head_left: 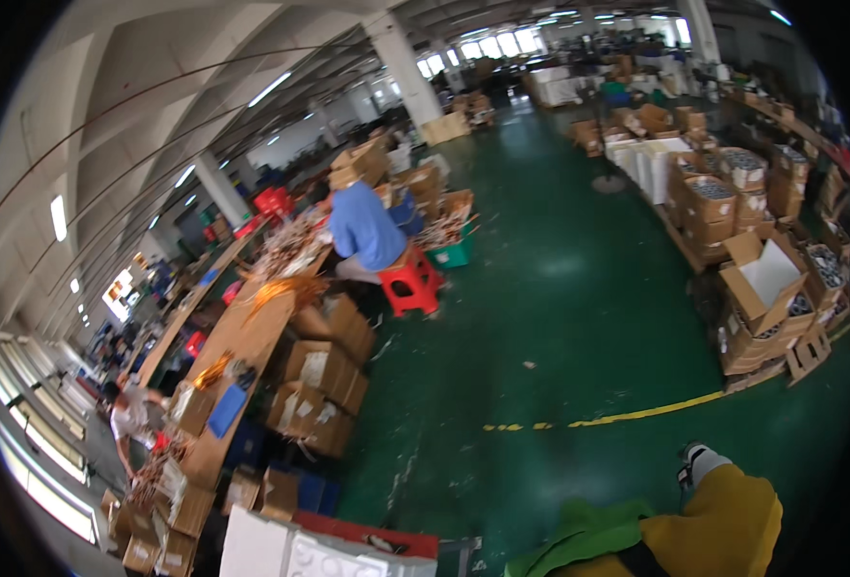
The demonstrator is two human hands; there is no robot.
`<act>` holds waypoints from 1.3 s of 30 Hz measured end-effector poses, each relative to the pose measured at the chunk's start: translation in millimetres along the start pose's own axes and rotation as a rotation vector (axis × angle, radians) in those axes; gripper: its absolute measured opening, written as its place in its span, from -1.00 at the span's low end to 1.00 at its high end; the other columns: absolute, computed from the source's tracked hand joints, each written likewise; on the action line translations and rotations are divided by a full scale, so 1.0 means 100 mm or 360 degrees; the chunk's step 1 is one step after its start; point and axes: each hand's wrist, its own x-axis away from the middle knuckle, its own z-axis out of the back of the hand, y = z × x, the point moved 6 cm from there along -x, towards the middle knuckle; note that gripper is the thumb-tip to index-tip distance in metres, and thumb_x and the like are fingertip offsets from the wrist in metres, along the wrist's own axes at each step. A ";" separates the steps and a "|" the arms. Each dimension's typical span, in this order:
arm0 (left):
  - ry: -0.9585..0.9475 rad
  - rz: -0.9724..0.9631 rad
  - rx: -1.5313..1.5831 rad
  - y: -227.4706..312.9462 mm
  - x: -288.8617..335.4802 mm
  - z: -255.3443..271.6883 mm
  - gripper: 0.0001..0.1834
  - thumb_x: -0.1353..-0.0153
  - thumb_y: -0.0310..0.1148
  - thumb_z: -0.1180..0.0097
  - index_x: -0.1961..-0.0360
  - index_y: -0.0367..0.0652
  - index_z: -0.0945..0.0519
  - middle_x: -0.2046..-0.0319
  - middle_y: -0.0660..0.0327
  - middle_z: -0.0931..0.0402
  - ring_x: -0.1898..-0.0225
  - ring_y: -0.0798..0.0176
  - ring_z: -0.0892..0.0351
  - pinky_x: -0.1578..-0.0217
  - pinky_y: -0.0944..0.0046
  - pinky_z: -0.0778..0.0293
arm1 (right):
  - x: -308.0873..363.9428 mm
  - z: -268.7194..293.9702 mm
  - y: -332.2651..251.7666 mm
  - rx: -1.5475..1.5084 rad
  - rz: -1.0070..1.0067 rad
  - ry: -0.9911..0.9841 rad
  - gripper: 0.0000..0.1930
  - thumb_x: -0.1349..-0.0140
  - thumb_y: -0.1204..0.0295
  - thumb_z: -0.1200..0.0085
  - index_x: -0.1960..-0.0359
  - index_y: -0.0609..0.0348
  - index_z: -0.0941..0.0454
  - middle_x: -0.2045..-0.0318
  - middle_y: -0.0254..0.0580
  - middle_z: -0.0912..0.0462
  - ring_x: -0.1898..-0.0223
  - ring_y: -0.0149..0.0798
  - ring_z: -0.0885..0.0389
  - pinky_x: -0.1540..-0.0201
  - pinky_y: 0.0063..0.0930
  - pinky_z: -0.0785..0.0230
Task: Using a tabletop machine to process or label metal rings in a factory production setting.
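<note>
At the lower right, a bulky yellow sleeve (723, 514) ends in a white, glove-like part with a dark device or strap beside it. This seems to be my right hand (702, 462), small and foreshortened, over the green floor. Its fingers cannot be made out, and no held thing shows. My left hand is out of view. Green cloth (584, 539) and a black strap lie beside the yellow garment. Nearest at the bottom are a white moulded foam piece (324, 556) and a red tray or box edge (377, 534).
A long wooden table (242, 337) on the left bears orange bundles, copper-coloured parts and a blue tray (226, 411). Cardboard boxes (324, 370) are stacked beside it. A person in blue (365, 226) sits on a red stool (411, 281); another person (135, 415) bends at far left. Loaded pallets (766, 288) stand right.
</note>
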 end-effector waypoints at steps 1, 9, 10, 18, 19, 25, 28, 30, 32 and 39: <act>-0.0050 0.0002 -0.0032 0.07 -0.06 -0.19 -0.68 -0.03 -0.30 -0.08 0.23 -0.27 -0.43 0.60 0.12 -0.48 0.66 0.20 -0.47 0.73 0.26 -0.37 | -0.08 0.01 0.12 -0.0039 -0.0032 0.0041 -0.43 -0.10 -0.01 0.14 -0.10 0.01 -0.30 -0.15 -0.10 -0.24 -0.15 -0.05 -0.23 -0.14 -0.23 -0.14; -0.0243 -0.0019 -0.0290 0.58 -0.45 -1.00 -0.71 -0.01 -0.30 -0.07 0.26 -0.26 -0.46 0.58 0.13 -0.49 0.62 0.22 -0.48 0.69 0.27 -0.38 | 0.35 0.17 -0.99 0.0011 0.0514 -0.0129 -0.51 -0.14 -0.04 0.26 -0.05 -0.15 -0.36 -0.06 -0.08 -0.36 -0.08 0.00 -0.31 -0.10 -0.19 -0.17; -0.0252 -0.0016 -0.0307 0.61 -0.48 -1.03 -0.71 -0.01 -0.30 -0.07 0.27 -0.26 -0.46 0.58 0.13 -0.49 0.61 0.22 -0.48 0.68 0.27 -0.38 | 0.49 0.28 -1.16 0.0019 0.0587 -0.0160 -0.54 -0.16 0.00 0.28 -0.03 -0.16 -0.37 -0.04 -0.08 -0.38 -0.06 0.00 -0.34 -0.08 -0.19 -0.20; -0.0335 -0.0013 -0.0410 1.06 -0.99 -1.16 -0.73 0.00 -0.30 -0.06 0.30 -0.25 -0.49 0.55 0.13 -0.50 0.57 0.24 -0.49 0.64 0.28 -0.38 | 0.21 0.52 -1.80 -0.0042 0.0912 0.0102 -0.60 -0.12 0.05 0.16 0.25 0.06 -0.54 0.36 -0.18 -0.61 0.30 -0.15 -0.55 0.20 -0.29 -0.35; -0.0338 -0.0012 -0.0409 1.10 -1.07 -1.15 -0.73 0.01 -0.30 -0.06 0.31 -0.25 -0.49 0.55 0.13 -0.50 0.57 0.24 -0.49 0.63 0.28 -0.39 | 0.13 0.54 -1.73 -0.0235 0.0698 0.0027 -0.60 -0.12 0.04 0.16 0.27 0.06 -0.55 0.38 -0.19 -0.61 0.31 -0.15 -0.55 0.22 -0.28 -0.35; -0.0333 -0.0064 -0.0360 1.69 -1.65 -1.04 -0.74 0.02 -0.30 -0.06 0.33 -0.24 -0.51 0.53 0.13 -0.51 0.54 0.25 -0.50 0.60 0.29 -0.39 | -0.14 0.86 -1.42 -0.0202 0.0032 0.0088 -0.48 -0.01 -0.08 0.05 0.24 0.12 -0.55 0.23 -0.09 -0.57 0.23 -0.08 -0.54 0.14 -0.27 -0.36; -0.0366 -0.0078 -0.0357 2.00 -1.85 -0.99 -0.75 0.02 -0.30 -0.05 0.35 -0.24 -0.52 0.53 0.13 -0.51 0.52 0.26 -0.50 0.58 0.30 -0.39 | -0.45 1.07 -1.63 -0.0263 -0.0028 0.0159 -0.51 -0.01 -0.06 0.02 0.27 0.09 -0.56 0.29 -0.12 -0.59 0.25 -0.09 -0.55 0.18 -0.29 -0.38; -0.0396 -0.0068 -0.0346 2.18 -1.96 -1.00 -0.75 0.03 -0.30 -0.05 0.36 -0.24 -0.53 0.52 0.14 -0.52 0.51 0.26 -0.50 0.57 0.30 -0.40 | -0.76 1.01 -1.83 -0.0012 0.0397 0.0238 -0.54 -0.02 -0.04 0.03 0.30 0.09 -0.57 0.31 -0.11 -0.59 0.27 -0.07 -0.55 0.20 -0.27 -0.37; -0.0345 -0.0075 -0.0312 2.22 -2.11 -0.93 -0.75 0.03 -0.29 -0.05 0.37 -0.24 -0.53 0.51 0.14 -0.52 0.50 0.26 -0.51 0.56 0.30 -0.40 | 0.23 1.93 -2.89 -0.0141 0.0440 0.0351 -0.60 -0.03 0.05 0.03 0.32 0.11 -0.57 0.33 -0.09 -0.59 0.29 -0.06 -0.54 0.21 -0.27 -0.36; 0.0032 0.0105 0.0072 1.63 -1.90 0.03 -0.76 0.04 -0.29 -0.04 0.40 -0.23 -0.55 0.50 0.14 -0.53 0.47 0.28 -0.52 0.52 0.31 -0.40 | 0.30 2.23 -4.55 -0.0252 0.1092 0.0162 -0.59 -0.07 0.06 0.07 0.16 0.05 -0.51 0.18 -0.09 -0.54 0.14 -0.04 -0.49 0.08 -0.26 -0.32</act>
